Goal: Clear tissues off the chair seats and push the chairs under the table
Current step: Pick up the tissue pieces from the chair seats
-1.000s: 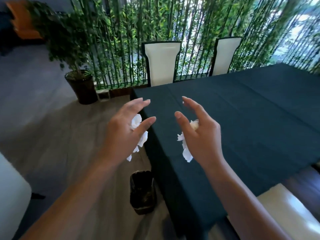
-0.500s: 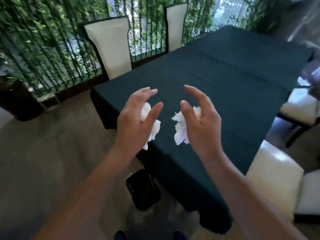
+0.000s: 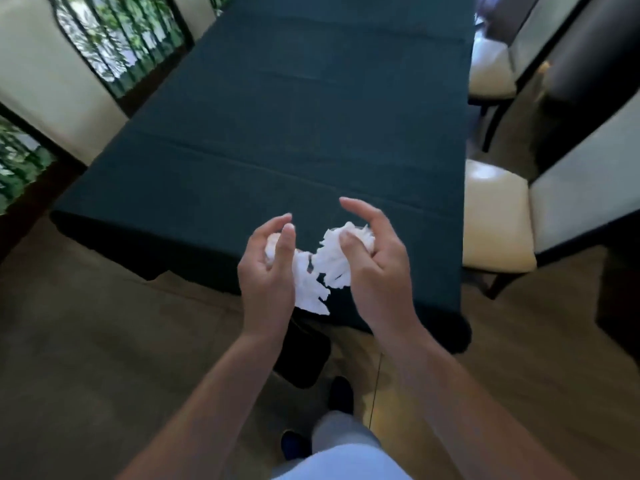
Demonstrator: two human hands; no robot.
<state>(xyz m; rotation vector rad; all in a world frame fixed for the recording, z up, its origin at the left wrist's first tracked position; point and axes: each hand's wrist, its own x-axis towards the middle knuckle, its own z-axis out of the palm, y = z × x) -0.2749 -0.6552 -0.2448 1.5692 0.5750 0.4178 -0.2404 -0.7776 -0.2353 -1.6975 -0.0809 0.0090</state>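
Over the table end, left hand, right hand, each clutching tissue

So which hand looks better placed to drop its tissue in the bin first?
Probably the left hand: its tissue hangs almost directly above the dark bin. The right hand sits further over the table.

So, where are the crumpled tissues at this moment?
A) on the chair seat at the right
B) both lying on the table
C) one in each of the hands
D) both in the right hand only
C: the left hand holds one crumpled tissue, and the right hand holds another tissue.
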